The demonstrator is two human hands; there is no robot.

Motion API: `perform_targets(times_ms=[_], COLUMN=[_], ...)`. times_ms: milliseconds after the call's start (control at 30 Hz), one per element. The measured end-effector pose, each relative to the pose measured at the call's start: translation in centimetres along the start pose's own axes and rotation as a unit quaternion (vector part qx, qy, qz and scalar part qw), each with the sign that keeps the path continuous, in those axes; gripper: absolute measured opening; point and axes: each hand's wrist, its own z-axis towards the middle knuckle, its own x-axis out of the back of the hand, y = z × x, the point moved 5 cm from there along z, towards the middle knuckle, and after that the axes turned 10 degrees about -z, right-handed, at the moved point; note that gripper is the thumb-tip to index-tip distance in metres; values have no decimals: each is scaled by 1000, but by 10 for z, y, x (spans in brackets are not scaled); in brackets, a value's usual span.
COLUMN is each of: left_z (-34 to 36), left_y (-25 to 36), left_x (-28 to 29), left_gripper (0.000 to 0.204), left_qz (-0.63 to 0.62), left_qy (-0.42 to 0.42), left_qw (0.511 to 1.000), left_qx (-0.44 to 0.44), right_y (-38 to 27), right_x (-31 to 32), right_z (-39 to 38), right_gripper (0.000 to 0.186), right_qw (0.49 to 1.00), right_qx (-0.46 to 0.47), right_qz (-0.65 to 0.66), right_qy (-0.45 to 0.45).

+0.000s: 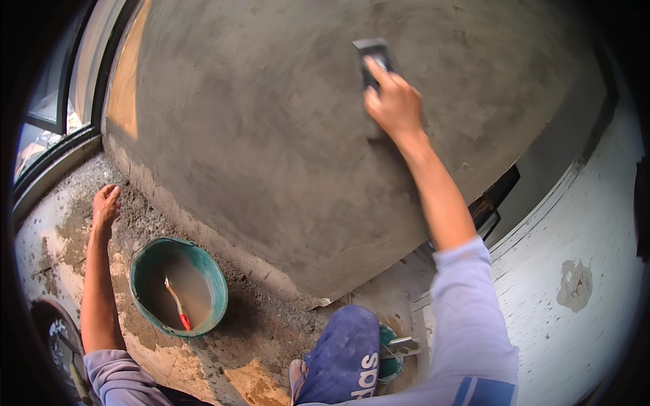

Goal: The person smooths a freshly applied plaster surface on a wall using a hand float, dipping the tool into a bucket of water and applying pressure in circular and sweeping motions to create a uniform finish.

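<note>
Holding, right hand point(394, 105): closed round trowel point(372, 48), presumably for flat pressure.
Left hand point(105, 205): half-curled beyond bucket point(220, 284), contents unclear.
Brush point(175, 299): in bucket, likely to stay wet.

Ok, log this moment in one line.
Right hand: holds trowel at grey wall | left hand: no tool visible | green bucket: brush in cloudy liquid

Matt, streaky plaster wall point(271, 149)
</note>
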Motion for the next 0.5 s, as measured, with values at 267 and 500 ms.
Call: perform_targets(times_ms=[267,500], left_z=[4,-2], left_y=[4,-4], left_x=[-1,33], left_gripper=[59,54], left_qz=[-2,24], left_qy=[-36,0], left_qw=[999,1000], left_qx=[-19,-1], right_y=[-179,-91], right_x=[-117,-56], right_z=[-188,-38], right_gripper=[69,55], right_qw=[945,992], right_qx=[233,95], right_qz=[57,-10], right_qy=[-224,-78])
